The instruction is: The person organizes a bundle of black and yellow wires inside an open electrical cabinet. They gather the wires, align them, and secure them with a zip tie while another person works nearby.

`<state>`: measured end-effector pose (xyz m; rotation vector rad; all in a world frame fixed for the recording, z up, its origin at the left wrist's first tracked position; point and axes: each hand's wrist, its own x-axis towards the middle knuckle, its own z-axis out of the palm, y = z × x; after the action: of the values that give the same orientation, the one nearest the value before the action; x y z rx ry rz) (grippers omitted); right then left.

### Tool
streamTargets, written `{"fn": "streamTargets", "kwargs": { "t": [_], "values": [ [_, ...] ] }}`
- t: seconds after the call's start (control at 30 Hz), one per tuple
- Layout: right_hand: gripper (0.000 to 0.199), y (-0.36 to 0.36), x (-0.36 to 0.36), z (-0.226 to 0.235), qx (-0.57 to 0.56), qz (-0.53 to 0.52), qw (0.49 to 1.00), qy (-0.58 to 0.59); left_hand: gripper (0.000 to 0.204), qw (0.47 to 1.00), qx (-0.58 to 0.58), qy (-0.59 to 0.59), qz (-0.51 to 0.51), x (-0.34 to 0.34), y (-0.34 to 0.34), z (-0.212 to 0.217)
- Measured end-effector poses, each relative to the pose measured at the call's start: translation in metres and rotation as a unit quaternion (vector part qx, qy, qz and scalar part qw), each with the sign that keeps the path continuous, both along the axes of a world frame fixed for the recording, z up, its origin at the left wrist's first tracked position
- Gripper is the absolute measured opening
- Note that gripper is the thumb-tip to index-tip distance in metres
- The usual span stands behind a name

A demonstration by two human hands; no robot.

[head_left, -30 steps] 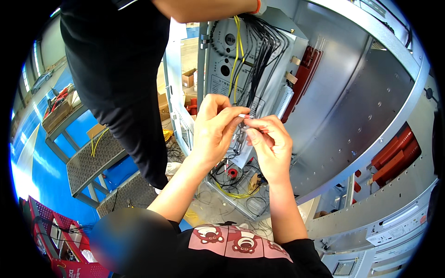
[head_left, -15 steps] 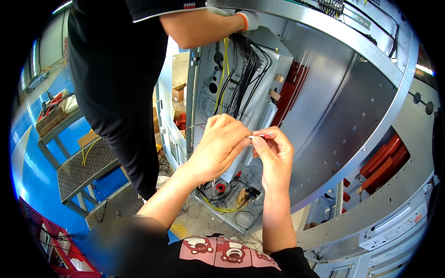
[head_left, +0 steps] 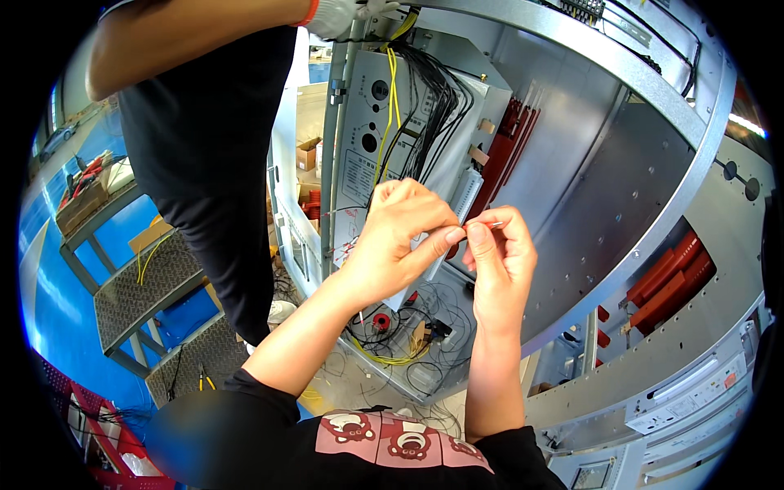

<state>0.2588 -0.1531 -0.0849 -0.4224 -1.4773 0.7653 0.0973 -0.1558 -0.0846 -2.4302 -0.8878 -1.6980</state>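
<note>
In front of the cabinet, my left hand (head_left: 406, 237) and my right hand (head_left: 500, 273) meet at the fingertips, both pinching. A small thin piece with red and silvery parts (head_left: 495, 224) shows at the right fingers; its kind is too small to tell. What lies inside the left pinch is hidden by the fingers. A thin dark wire (head_left: 349, 209) sticks out to the left from behind my left hand. Just behind the hands, a bundle of black wires (head_left: 429, 98) and yellow wires (head_left: 393, 98) hangs over a grey panel box (head_left: 359, 167).
At the left stands a co-worker in dark clothes, a gloved hand (head_left: 333, 18) by the wire bundle. Loose wires and a red spool (head_left: 381, 322) lie on the cabinet floor. Metal steps (head_left: 147, 273) hold yellow-handled pliers (head_left: 206, 377). A curved metal frame (head_left: 645, 73) arches at the right.
My joined hands have shifted slightly right, and the red and silvery piece is now mostly covered by fingers. The co-worker's arm has moved left, away from the wire bundle's top.
</note>
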Motion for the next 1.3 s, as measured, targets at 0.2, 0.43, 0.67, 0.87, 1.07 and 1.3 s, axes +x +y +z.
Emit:
{"fn": "streamTargets", "kwargs": {
  "t": [0.2, 0.43, 0.67, 0.87, 1.07, 1.3],
  "values": [
    [0.012, -0.001, 0.004, 0.014, 0.013, -0.01, 1.0, 0.021, 0.012, 0.999, 0.027, -0.015, -0.028, -0.007, 0.015, 0.0],
    [0.008, -0.012, 0.004, 0.039, 0.129, -0.027, 0.991, -0.023, 0.011, 0.996, 0.049, 0.011, -0.069, 0.007, 0.009, 0.024],
    [0.009, -0.014, -0.001, 0.056, 0.202, -0.046, 0.978, -0.02, 0.035, 0.98, 0.161, 0.082, -0.079, -0.017, 0.044, 0.033],
    [0.01, -0.009, -0.005, 0.048, 0.185, -0.03, 0.982, 0.027, 0.024, 0.98, 0.146, 0.058, -0.12, -0.011, 0.058, 0.021],
    [0.01, -0.021, -0.001, 0.021, 0.18, -0.056, 0.982, 0.028, 0.028, 0.977, 0.136, 0.006, -0.164, 0.019, 0.059, -0.018],
    [0.011, -0.022, 0.008, -0.004, 0.165, -0.092, 0.98, 0.063, 0.039, 0.981, 0.148, 0.059, -0.107, 0.008, 0.061, -0.027]
  ]
}}
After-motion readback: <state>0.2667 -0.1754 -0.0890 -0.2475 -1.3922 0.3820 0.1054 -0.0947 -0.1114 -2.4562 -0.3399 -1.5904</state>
